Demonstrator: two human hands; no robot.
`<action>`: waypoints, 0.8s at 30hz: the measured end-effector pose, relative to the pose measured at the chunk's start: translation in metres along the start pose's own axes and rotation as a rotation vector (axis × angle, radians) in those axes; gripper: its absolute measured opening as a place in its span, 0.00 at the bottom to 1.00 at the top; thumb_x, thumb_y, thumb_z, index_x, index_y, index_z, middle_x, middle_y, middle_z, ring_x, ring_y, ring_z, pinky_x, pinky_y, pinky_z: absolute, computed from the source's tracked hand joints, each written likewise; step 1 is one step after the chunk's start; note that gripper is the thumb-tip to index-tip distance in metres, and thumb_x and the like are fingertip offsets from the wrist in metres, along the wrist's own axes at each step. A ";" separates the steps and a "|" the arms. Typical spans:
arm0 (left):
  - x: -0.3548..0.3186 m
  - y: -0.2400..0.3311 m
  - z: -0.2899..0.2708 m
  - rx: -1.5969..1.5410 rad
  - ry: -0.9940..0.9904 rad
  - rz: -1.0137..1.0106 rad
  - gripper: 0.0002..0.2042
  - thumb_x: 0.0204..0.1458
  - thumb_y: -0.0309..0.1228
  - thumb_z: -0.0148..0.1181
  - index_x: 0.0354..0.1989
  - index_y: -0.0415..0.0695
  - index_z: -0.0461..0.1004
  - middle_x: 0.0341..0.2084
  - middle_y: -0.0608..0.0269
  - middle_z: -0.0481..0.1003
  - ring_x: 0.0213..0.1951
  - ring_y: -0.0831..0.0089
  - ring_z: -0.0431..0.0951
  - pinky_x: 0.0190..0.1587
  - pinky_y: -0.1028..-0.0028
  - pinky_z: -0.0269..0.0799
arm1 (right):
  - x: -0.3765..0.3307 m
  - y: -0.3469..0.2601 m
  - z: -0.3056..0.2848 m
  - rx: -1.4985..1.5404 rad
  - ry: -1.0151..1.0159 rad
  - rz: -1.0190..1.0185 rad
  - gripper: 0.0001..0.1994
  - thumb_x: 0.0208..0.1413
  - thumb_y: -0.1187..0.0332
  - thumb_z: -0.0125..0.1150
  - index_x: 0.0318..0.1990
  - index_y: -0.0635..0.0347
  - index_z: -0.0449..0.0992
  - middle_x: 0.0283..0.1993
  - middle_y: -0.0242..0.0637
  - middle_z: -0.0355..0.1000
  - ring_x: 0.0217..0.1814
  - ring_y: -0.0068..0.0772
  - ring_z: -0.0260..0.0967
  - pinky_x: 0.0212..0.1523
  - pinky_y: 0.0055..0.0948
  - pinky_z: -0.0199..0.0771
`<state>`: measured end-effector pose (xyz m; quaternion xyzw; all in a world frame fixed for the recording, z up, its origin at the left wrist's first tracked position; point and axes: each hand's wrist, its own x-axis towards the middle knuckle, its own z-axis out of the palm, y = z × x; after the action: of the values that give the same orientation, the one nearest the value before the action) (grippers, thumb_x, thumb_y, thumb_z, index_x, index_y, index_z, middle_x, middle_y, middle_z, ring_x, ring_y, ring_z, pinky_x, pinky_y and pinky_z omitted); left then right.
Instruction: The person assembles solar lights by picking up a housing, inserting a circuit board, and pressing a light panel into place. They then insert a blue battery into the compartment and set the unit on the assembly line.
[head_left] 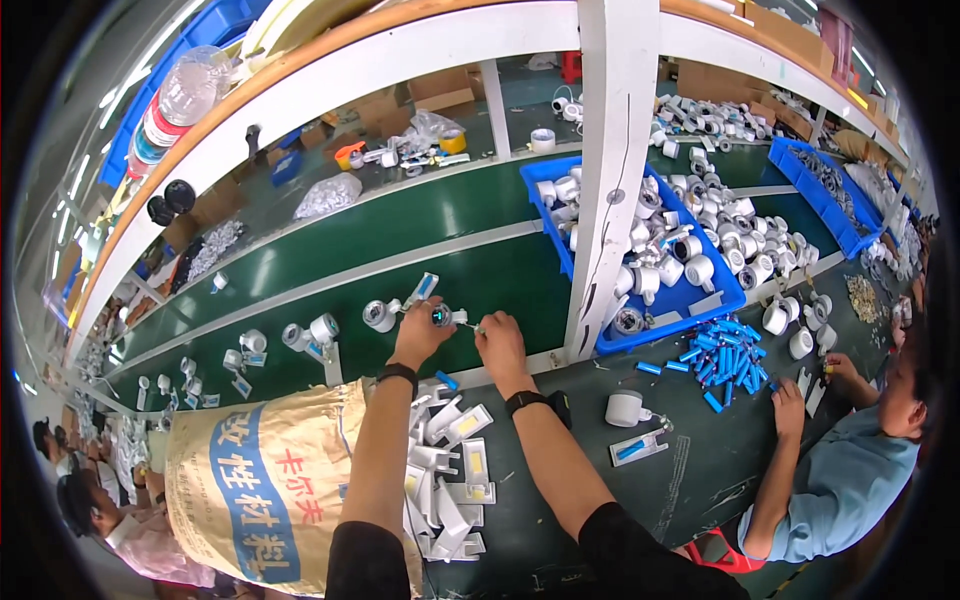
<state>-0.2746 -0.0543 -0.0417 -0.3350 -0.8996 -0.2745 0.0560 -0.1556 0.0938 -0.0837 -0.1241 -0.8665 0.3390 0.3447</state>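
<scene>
Over the green conveyor belt, my left hand point(417, 336) is closed round a white round lamp-like housing point(441, 315) with a dark face and a small cyan glow. My right hand point(501, 346) is close beside it on the right. Its thumb and forefinger are pinched near the housing's small white arm; what they hold is too small to make out. Just beyond my left hand lies a white plastic holder point(424, 287) with a blue cell in it. Another white housing point(379, 316) sits to its left. A loose blue battery point(446, 380) lies between my forearms.
White plastic brackets point(440, 500) are heaped between my arms, beside a large printed sack point(260, 490). A white post point(610, 180) rises before a blue bin point(725, 297) of housings. Blue batteries point(722, 360) lie piled at right, near a co-worker point(840, 460).
</scene>
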 end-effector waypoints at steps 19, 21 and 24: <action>-0.010 -0.026 -0.002 0.001 -0.001 -0.079 0.37 0.40 0.36 0.77 0.61 0.38 0.72 0.54 0.43 0.76 0.55 0.47 0.78 0.58 0.60 0.75 | -0.007 -0.016 0.011 -0.016 -0.141 0.027 0.09 0.52 0.74 0.68 0.40 0.63 0.78 0.46 0.44 0.73 0.49 0.51 0.70 0.50 0.44 0.75; -0.008 -0.015 -0.007 -0.013 0.000 -0.066 0.39 0.40 0.36 0.77 0.63 0.36 0.70 0.54 0.42 0.76 0.56 0.47 0.77 0.59 0.60 0.74 | -0.007 -0.020 0.005 0.040 -0.064 -0.047 0.15 0.51 0.73 0.70 0.47 0.64 0.79 0.52 0.46 0.75 0.53 0.53 0.70 0.55 0.43 0.73; -0.018 -0.011 -0.014 0.048 -0.063 -0.226 0.42 0.42 0.34 0.76 0.67 0.33 0.63 0.60 0.40 0.71 0.58 0.45 0.75 0.61 0.59 0.73 | -0.014 -0.038 -0.017 0.009 0.024 -0.093 0.20 0.50 0.69 0.71 0.51 0.64 0.79 0.55 0.48 0.75 0.56 0.54 0.70 0.59 0.42 0.71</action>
<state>-0.2696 -0.0791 -0.0398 -0.2385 -0.9393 -0.2467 0.0043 -0.1333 0.0677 -0.0558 -0.0862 -0.8655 0.3251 0.3712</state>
